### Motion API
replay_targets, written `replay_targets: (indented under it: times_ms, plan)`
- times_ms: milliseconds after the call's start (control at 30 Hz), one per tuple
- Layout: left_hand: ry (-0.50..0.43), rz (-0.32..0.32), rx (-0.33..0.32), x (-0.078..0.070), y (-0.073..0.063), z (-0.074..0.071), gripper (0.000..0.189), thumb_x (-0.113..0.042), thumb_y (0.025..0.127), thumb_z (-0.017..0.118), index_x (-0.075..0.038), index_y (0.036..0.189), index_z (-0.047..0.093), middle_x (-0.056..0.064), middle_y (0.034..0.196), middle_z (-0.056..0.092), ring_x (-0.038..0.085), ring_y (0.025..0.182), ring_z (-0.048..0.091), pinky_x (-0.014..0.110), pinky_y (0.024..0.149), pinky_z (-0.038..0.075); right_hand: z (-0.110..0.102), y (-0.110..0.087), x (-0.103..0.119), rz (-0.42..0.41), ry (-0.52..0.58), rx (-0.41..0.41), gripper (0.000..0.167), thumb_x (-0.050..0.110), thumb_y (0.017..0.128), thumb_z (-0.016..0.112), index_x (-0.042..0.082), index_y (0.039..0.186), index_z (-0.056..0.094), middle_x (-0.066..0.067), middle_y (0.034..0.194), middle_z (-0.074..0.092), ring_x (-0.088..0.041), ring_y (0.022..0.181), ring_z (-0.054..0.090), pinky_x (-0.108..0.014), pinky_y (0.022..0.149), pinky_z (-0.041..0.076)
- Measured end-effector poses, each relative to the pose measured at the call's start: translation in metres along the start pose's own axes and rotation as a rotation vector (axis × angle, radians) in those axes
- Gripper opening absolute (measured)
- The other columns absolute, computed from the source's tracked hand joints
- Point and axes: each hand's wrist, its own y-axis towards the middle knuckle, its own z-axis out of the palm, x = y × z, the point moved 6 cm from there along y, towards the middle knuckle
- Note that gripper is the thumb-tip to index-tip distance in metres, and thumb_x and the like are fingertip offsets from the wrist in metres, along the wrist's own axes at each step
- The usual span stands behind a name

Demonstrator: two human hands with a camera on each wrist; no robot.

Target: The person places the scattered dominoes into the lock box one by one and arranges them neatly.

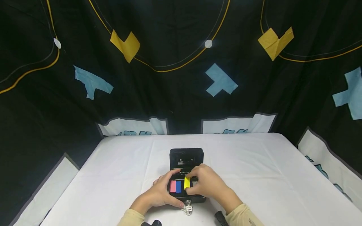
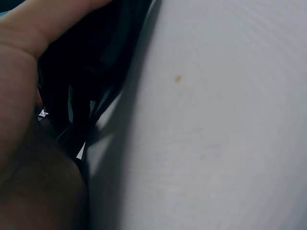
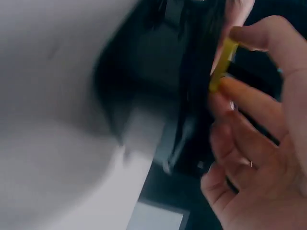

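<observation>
A small black cash box (image 1: 198,199) stands on the table with its lid (image 1: 186,157) raised at the back. My left hand (image 1: 159,193) grips the box from its left side, thumb near the front and index finger toward the hinge. Between thumb and fingertip, my right hand (image 1: 210,182) pinches a thin yellow block (image 1: 187,183) over the box's tray; the right wrist view shows the yellow block (image 3: 223,64) edge-on. Left of it in the tray, a pink block (image 1: 173,186) and a blue block (image 1: 178,186) lie side by side. Keys (image 1: 188,207) hang at the front.
White cloth covers the table (image 1: 113,163). Dark objects (image 1: 221,217) poke in at the bottom edge near both forearms. Behind the table hangs a black curtain (image 1: 169,94) with yellow and blue patches.
</observation>
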Motion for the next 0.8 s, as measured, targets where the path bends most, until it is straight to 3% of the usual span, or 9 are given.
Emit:
replay_targets:
  times_ms: [167,333,800]
  plan:
    - [0.0,0.023,-0.007,-0.001,0.0,-0.002,0.115,-0.041,0.053,0.099,-0.041,0.151,0.038,0.009,0.143,0.046,0.043,0.127,0.035,0.076,0.097,0.032,0.017,0.007,0.009,0.025,-0.072,0.027,0.036,0.031,0.065,0.09,0.015,0.096,0.082,0.006,0.091,0.073,-0.012,0.083,0.052,-0.034,0.077,0.055]
    - [-0.009,0.031,-0.009,-0.001,-0.002,-0.001,0.114,-0.04,0.054,0.099,-0.04,0.151,0.039,0.009,0.143,0.046,0.043,0.127,0.034,0.075,0.097,0.032,0.028,0.006,0.005,0.058,-0.059,0.057,0.035,0.031,0.066,0.091,0.016,0.096,0.082,0.007,0.09,0.07,-0.013,0.083,0.052,-0.039,0.08,0.055]
    - [-0.001,0.04,-0.005,-0.003,-0.001,-0.001,0.115,-0.04,0.055,0.099,-0.038,0.152,0.038,0.008,0.143,0.046,0.04,0.127,0.034,0.071,0.099,0.033,0.033,0.012,-0.002,0.035,-0.008,0.055,0.035,0.027,0.063,0.092,0.015,0.093,0.079,0.008,0.09,0.068,-0.014,0.087,0.049,-0.039,0.081,0.055]
